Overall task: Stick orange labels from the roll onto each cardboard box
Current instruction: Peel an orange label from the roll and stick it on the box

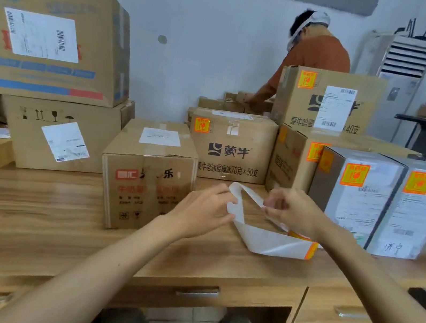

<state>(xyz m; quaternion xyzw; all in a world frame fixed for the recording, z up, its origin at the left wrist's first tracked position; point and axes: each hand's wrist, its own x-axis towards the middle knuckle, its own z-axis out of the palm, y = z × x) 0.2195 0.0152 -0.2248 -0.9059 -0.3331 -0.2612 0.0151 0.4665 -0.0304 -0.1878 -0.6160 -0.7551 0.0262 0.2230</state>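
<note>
peeling at the label strip (266, 240) just above the tabletop (57, 208) | left hand (203, 210), right hand (290, 213): each grip pinches it | risk: label curls onto itself before reaching unlabelled box (147, 178)

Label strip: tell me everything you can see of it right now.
The label strip is glossy white backing paper, mostly bare, twisted into a loose loop over the wooden desk. An orange label shows at its lower right end. The left hand pinches one fold, the right hand another. Whether it touches the desk is unclear.
</note>
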